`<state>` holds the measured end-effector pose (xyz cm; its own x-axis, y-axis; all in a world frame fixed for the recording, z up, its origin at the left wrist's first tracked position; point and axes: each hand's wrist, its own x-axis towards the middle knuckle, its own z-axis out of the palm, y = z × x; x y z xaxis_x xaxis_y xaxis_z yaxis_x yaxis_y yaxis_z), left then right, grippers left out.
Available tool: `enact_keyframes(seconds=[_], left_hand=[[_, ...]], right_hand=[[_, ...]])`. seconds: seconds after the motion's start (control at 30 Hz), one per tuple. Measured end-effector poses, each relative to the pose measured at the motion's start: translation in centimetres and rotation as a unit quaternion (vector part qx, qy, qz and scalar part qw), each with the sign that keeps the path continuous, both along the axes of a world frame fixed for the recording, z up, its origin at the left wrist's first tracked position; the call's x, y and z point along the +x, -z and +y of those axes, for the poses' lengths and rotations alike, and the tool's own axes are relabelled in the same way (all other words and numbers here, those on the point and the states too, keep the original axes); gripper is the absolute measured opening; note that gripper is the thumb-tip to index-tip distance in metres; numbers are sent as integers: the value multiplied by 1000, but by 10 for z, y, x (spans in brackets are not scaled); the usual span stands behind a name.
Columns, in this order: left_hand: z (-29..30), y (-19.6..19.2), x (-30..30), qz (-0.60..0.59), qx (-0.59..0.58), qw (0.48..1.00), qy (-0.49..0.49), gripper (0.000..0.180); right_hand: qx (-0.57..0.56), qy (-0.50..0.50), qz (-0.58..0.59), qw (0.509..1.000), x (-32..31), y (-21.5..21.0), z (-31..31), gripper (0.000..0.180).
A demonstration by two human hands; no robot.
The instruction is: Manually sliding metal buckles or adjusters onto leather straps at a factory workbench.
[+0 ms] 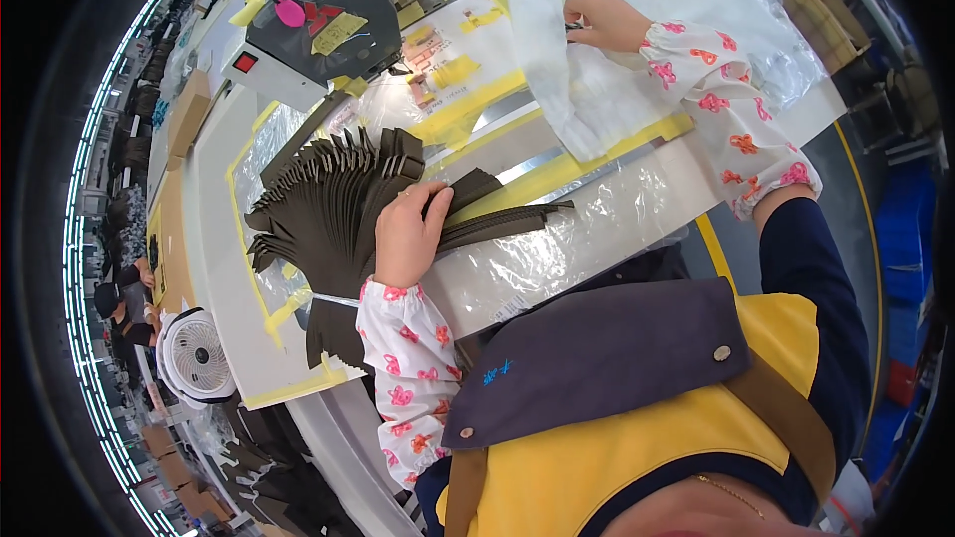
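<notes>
My left hand [406, 234] has its fingers bent round the near end of several dark brown ribbed fabric pieces [333, 194]. These pieces fan out in a thick stack to the left, and a few narrow strips point right from under the hand. A pale band crosses the stack lower down. Farther off to the right, my right hand [609, 22] is closed in a pinch above a white translucent sheet [587, 89]. A small dark thing shows at its fingertips, too small to name.
A grey machine [333, 15] with a red switch stands at the back left. Yellow tape [463, 119] and clear plastic [557, 249] cover parts of the pale table [214, 209]. A white fan [197, 353] stands at the left, and beyond it another person [124, 303] is at work.
</notes>
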<state>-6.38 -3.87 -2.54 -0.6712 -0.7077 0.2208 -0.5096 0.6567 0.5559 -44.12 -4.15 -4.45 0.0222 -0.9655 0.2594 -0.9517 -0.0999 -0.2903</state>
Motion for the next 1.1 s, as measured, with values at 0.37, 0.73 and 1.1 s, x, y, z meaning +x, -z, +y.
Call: enact_keyframes(seconds=[0.37,0.73,1.1], left_hand=[[-8,-3,-2,4,132,991,23,18],[-29,-3,7,-66,232,966,93,18],[-12,0,2,147,40,988,-8,9]], right_hand=[[53,-2,-47,998,0,5,-10,18],[27,118,-201,972,-2,-51,23,10],[190,-118,-569,791,129,-59,35,15]])
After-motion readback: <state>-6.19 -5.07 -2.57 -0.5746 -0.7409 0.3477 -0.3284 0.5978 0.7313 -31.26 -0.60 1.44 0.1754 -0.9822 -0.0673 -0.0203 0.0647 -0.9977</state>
